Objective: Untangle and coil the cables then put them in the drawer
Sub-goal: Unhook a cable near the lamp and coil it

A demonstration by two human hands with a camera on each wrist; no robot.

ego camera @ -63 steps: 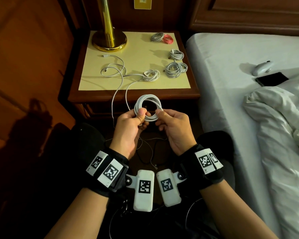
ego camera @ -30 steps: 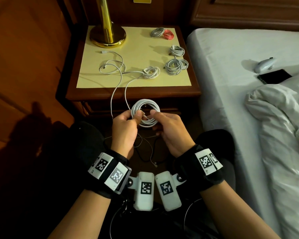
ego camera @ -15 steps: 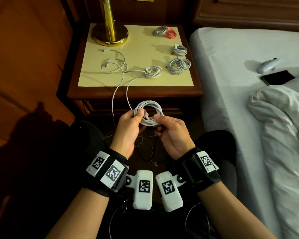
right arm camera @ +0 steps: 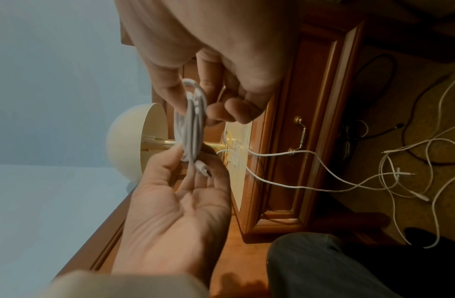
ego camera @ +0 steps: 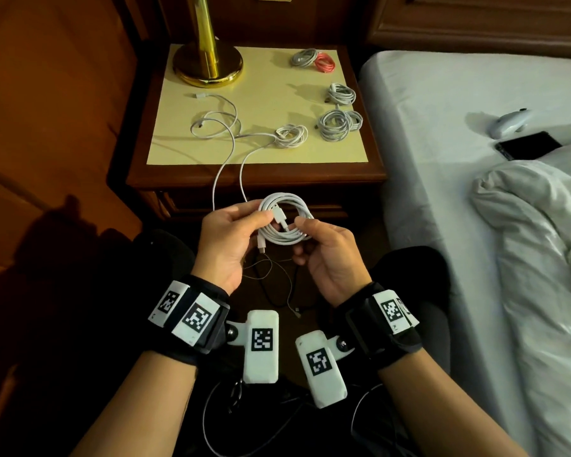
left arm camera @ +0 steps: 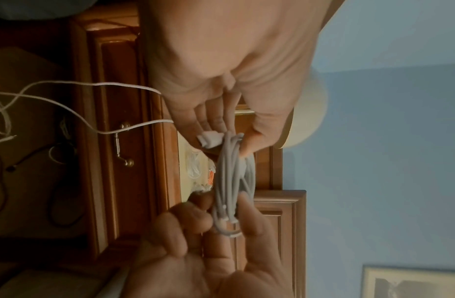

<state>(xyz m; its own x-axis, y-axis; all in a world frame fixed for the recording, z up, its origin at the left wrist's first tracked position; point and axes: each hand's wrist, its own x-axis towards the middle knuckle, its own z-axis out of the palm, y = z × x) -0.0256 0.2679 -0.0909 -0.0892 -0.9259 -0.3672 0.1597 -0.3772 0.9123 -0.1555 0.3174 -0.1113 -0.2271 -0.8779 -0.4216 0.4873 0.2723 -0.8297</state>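
A coiled white cable hangs between both hands in front of the nightstand. My left hand pinches its left side with thumb and fingers, and one plug end hangs below. My right hand pinches the right side, thumb on top. The left wrist view shows the coil edge-on; so does the right wrist view. The drawer with a brass handle is shut. A loose white cable lies on the nightstand and trails over its front edge.
Several small coiled bundles and a red one lie on the nightstand's right side. A brass lamp base stands at the back left. More cables lie on the floor. The bed at right holds a phone.
The coil stays between both hands. My right wrist has turned palm-up, and two plug ends now show, one across the coil and one hanging below.
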